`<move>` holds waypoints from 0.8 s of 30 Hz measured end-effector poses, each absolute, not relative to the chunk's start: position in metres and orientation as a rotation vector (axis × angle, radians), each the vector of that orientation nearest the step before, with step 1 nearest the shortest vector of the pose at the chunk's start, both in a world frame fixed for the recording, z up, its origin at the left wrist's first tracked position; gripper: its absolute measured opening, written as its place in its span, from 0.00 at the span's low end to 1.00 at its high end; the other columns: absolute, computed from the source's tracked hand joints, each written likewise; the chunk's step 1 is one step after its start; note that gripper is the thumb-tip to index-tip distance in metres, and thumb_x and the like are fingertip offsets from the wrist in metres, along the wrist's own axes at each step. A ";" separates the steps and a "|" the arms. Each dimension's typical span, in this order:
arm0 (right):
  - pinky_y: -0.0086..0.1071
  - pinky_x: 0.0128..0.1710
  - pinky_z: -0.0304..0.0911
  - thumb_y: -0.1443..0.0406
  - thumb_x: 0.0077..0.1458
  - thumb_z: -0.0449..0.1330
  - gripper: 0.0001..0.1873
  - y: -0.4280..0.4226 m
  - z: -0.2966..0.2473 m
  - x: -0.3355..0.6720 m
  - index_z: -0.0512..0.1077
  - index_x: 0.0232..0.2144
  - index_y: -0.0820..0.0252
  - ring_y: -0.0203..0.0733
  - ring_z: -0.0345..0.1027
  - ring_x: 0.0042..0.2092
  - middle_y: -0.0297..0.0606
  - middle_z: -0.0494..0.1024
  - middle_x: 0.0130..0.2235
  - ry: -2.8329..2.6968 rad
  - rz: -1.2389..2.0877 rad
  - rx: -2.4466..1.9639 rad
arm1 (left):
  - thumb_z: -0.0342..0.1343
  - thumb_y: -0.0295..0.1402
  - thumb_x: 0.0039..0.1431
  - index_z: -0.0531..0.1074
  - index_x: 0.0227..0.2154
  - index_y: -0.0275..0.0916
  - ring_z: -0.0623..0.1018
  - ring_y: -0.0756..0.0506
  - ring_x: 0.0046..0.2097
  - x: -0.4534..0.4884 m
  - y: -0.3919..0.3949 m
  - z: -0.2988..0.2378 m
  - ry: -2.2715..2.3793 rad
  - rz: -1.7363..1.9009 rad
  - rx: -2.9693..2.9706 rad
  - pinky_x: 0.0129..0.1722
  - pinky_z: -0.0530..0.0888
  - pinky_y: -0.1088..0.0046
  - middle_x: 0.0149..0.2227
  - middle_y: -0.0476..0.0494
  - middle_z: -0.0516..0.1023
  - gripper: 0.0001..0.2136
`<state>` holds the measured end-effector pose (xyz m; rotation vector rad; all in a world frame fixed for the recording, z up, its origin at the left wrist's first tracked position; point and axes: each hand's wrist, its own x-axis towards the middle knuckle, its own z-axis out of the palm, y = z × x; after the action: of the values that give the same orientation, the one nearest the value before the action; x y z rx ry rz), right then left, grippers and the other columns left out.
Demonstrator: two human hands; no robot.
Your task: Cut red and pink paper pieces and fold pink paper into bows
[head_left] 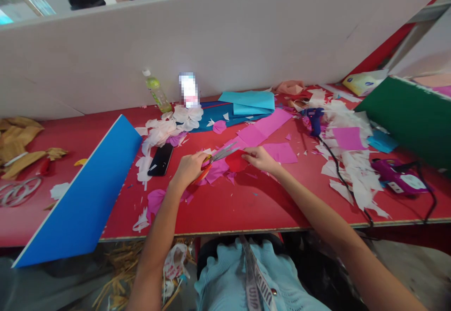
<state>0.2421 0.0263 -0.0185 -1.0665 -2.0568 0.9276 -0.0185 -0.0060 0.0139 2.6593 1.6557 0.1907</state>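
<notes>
My left hand [190, 166] is closed round the orange handles of a pair of scissors [220, 153], whose grey blades point right and lie over a small red paper piece [235, 161]. My right hand [260, 158] pinches that red piece at its right edge. Both hands rest on the red table [246, 203], among pink paper scraps [216, 170]. A black phone [160, 159] lies just left of my left hand.
A blue board [88, 193] leans over the table's front edge at left. Pink sheets [264, 128], teal sheets [246, 102], white cuttings [348, 160], a blue glue gun [314, 119], a purple glue gun [396, 175] with cables, a green board [412, 118], a bottle [157, 91] and a white partition [225, 43] surround the area.
</notes>
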 end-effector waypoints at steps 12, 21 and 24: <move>0.28 0.23 0.43 0.62 0.51 0.48 0.14 0.025 -0.018 0.242 0.51 0.17 0.59 0.30 0.45 0.23 0.28 0.51 0.20 -2.036 0.954 -1.066 | 0.47 0.33 0.58 0.69 0.43 0.42 0.74 0.45 0.42 -0.017 -0.005 0.014 1.658 0.210 2.600 0.39 0.67 0.73 0.42 0.43 0.75 0.12; 0.28 0.24 0.43 0.63 0.51 0.48 0.14 0.026 -0.017 0.242 0.51 0.17 0.59 0.30 0.45 0.23 0.28 0.51 0.20 -2.050 0.943 -1.062 | 0.46 0.34 0.59 0.70 0.42 0.42 0.75 0.46 0.40 -0.020 -0.004 0.011 1.629 0.261 2.616 0.37 0.66 0.74 0.42 0.45 0.75 0.12; 0.28 0.24 0.43 0.63 0.51 0.48 0.14 0.027 -0.018 0.243 0.51 0.17 0.59 0.30 0.45 0.23 0.28 0.51 0.20 -2.054 0.936 -1.063 | 0.46 0.33 0.59 0.70 0.42 0.42 0.75 0.47 0.40 -0.019 -0.004 0.012 1.635 0.254 2.595 0.38 0.66 0.74 0.41 0.45 0.76 0.12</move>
<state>0.2429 0.0266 -0.0181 -1.0634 -2.0543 0.9359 -0.0194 -0.0038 0.0122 2.5953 1.6347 0.2538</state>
